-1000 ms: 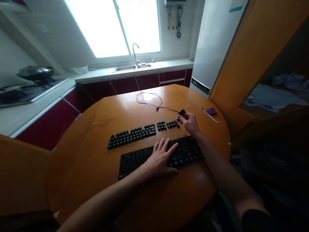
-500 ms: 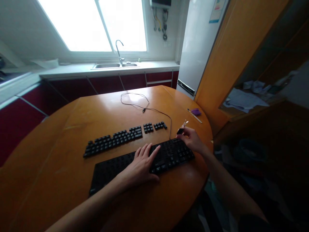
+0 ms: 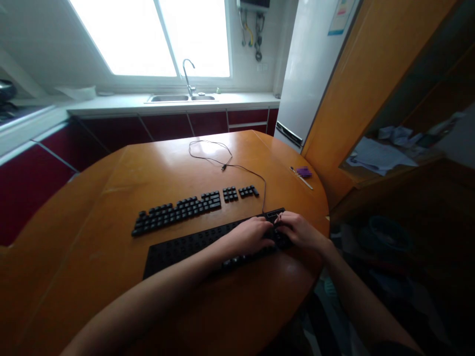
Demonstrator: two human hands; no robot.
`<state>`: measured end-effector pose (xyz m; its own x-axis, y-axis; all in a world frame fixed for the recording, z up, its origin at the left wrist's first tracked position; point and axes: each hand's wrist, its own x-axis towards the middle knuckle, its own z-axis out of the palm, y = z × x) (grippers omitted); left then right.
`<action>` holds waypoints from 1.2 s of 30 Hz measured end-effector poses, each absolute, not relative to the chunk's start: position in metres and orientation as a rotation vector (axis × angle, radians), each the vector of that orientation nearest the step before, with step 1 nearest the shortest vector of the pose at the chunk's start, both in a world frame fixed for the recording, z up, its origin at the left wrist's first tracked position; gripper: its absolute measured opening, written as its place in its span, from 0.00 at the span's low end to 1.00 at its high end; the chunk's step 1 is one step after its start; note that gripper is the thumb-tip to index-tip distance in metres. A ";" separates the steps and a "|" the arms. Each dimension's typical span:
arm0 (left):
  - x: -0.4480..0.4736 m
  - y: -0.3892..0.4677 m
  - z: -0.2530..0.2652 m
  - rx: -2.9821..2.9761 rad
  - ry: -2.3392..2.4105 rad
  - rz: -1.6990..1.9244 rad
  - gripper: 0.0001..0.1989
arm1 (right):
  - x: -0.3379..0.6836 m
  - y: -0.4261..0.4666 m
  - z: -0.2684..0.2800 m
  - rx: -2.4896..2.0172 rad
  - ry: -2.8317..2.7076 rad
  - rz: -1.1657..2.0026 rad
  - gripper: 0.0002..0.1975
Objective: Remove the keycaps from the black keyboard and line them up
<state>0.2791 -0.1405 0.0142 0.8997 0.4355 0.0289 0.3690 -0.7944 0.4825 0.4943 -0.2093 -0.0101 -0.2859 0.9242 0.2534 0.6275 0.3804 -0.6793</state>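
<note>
A black keyboard [image 3: 181, 248] lies on the wooden table, many of its key places bare. My left hand [image 3: 252, 235] is over its right part, fingers bent and closed, thumb low; what they grip, if anything, is hidden. Beside it, at the keyboard's right end, my right hand [image 3: 297, 230] is closed around a small keycap puller, now mostly covered by the fingers. The two hands nearly meet over the number keys. Behind the keyboard, loose black keycaps [image 3: 178, 212] stand in rows, with two smaller groups of keycaps [image 3: 230, 194] to their right.
The keyboard's cable [image 3: 245, 168] loops across the far side of the table [image 3: 92, 257]. A thin white stick-like tool [image 3: 306, 183] and a blurred purple item [image 3: 304, 172] lie near the right edge. Beyond are a sink [image 3: 168, 98], a fridge [image 3: 304, 74] and a wooden cabinet [image 3: 345, 89].
My left hand has slid right along the keyboard, its spread fingers now bent. My right hand has turned the keycap puller from pointing up to down at the keys. The view has shifted slightly.
</note>
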 end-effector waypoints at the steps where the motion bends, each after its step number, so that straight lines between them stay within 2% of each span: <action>1: 0.286 -0.136 0.011 2.587 0.554 0.186 0.13 | 0.493 -0.210 -0.012 -1.346 -2.008 0.596 0.08; 10: 0.301 -0.126 -0.019 2.557 0.632 0.339 0.16 | 0.482 -0.208 -0.031 -1.439 -1.627 0.706 0.06; 13: 0.299 -0.129 -0.024 2.524 0.639 0.408 0.14 | 0.480 -0.204 -0.032 -1.438 -1.494 0.729 0.06; 21: 0.296 -0.118 -0.010 2.405 0.687 0.694 0.07 | 0.474 -0.193 -0.015 -1.486 -1.532 0.374 0.08; 25: 0.294 -0.110 0.005 2.474 0.728 0.820 0.08 | 0.469 -0.180 -0.003 -1.477 -1.472 0.407 0.07; 32: 0.286 -0.109 0.025 2.857 0.831 0.692 0.14 | 0.453 -0.157 0.006 -1.398 -1.416 0.452 0.08; 36: 0.283 -0.109 0.023 2.851 0.869 0.678 0.14 | 0.447 -0.154 0.002 -1.359 -1.375 0.510 0.08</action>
<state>0.2827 -0.1091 0.0231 0.7405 0.5481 0.3888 0.5106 -0.8351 0.2048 0.4465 -0.1541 0.0022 0.2386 0.8935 0.3804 0.4297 0.2541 -0.8665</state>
